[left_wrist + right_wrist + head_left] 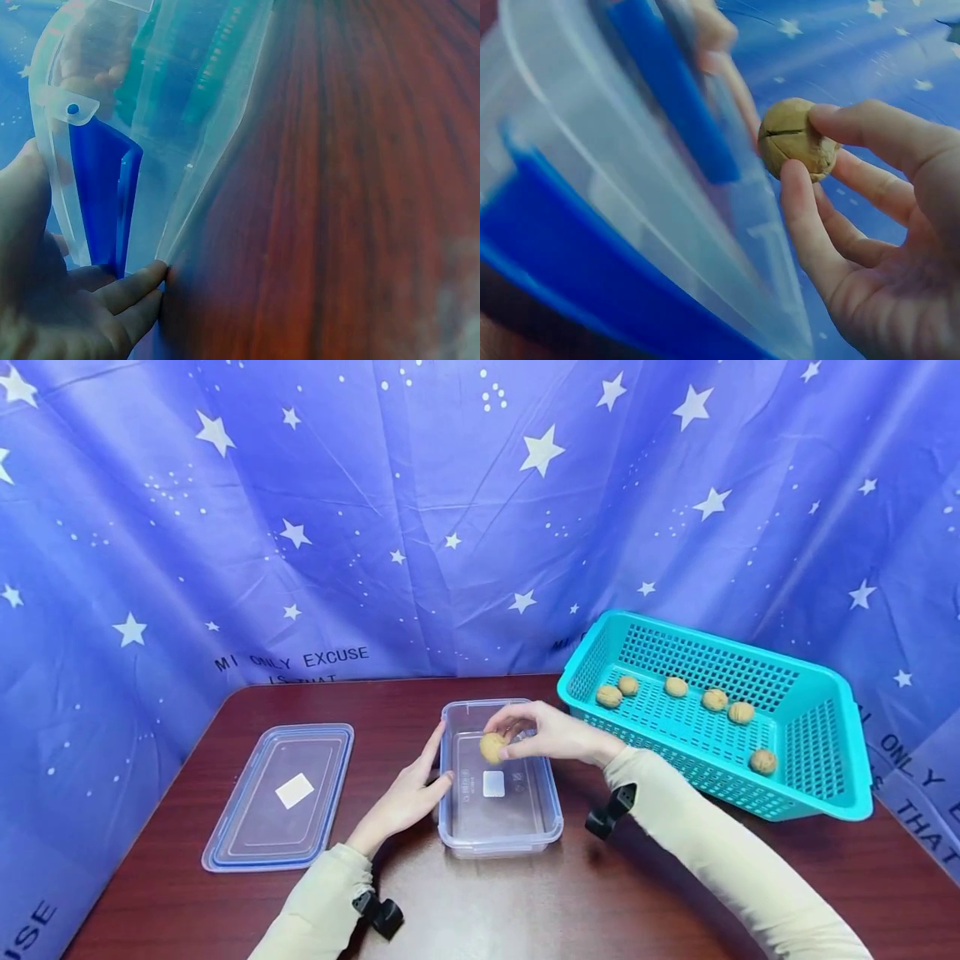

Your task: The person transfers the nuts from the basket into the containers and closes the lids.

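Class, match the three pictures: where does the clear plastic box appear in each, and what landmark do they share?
Head: the clear box is just below centre, beside the left hand.
Left wrist: upper left, beside the same hand.
Right wrist: fills most of the left half, beside the held walnut.
Shared landmark: the star-printed cloth.

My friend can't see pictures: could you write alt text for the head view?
A right hand pinches a walnut over a clear plastic container, its side touched by the left hand. A turquoise basket with six walnuts stands right; a blue-edged lid lies left.
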A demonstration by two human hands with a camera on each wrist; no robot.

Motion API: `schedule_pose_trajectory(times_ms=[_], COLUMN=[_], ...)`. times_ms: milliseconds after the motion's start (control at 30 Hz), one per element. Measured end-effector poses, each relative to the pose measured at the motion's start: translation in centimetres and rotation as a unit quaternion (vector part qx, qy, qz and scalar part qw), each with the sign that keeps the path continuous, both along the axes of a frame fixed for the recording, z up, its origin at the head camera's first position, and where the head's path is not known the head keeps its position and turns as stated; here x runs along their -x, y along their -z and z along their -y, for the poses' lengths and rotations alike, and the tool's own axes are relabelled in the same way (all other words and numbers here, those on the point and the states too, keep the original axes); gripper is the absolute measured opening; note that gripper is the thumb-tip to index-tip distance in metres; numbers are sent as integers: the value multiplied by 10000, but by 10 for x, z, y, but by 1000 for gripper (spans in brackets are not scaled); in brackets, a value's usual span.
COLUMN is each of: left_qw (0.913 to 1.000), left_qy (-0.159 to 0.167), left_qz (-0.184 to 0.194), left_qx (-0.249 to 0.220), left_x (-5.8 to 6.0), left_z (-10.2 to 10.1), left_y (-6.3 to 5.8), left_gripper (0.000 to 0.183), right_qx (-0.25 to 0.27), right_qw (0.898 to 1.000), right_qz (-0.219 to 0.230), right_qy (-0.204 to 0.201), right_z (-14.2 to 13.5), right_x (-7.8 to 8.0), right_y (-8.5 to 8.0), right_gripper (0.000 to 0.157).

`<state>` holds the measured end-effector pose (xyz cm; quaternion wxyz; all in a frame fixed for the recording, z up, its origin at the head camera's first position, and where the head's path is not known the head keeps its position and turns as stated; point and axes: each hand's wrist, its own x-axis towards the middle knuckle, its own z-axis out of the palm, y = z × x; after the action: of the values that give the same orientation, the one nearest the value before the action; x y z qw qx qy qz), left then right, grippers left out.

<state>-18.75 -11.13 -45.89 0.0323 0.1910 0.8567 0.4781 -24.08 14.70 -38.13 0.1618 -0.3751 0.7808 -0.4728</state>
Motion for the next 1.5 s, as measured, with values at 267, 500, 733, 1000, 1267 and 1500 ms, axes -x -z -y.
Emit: schedule_pose_trajectory(times_ms=[267, 500, 733, 1000, 1267, 1500], left_qw=[9991, 9979, 9972, 9968, 9941, 9926], left_qy=[-21, -34, 79, -74, 67, 103], left_qz=[-95, -67, 12, -103, -278, -322], left_qx=[408, 640, 744, 784, 1044, 1164], left_x=[-6, -1, 4, 1, -3, -2], left_z=[-7, -4, 1, -1, -6, -4], left_y=[3, -5, -7, -8, -7, -14], left_gripper=[79, 79, 78, 76, 75, 76], right_qx=[141, 173, -277, -812, -903, -883], right_qw=[9996, 9992, 9976, 9874, 9836, 9708], right_qz=[224, 214, -399, -1303, -1417, -1946], right_qy=[-114, 273, 495, 395, 650, 1088], right_z=[14, 8, -13, -34, -61, -93], right_x=[-17, -24, -33, -42, -56, -59], right_y=[19, 13, -1, -17, -31, -45], right_gripper=[34, 39, 33, 31, 37, 40])
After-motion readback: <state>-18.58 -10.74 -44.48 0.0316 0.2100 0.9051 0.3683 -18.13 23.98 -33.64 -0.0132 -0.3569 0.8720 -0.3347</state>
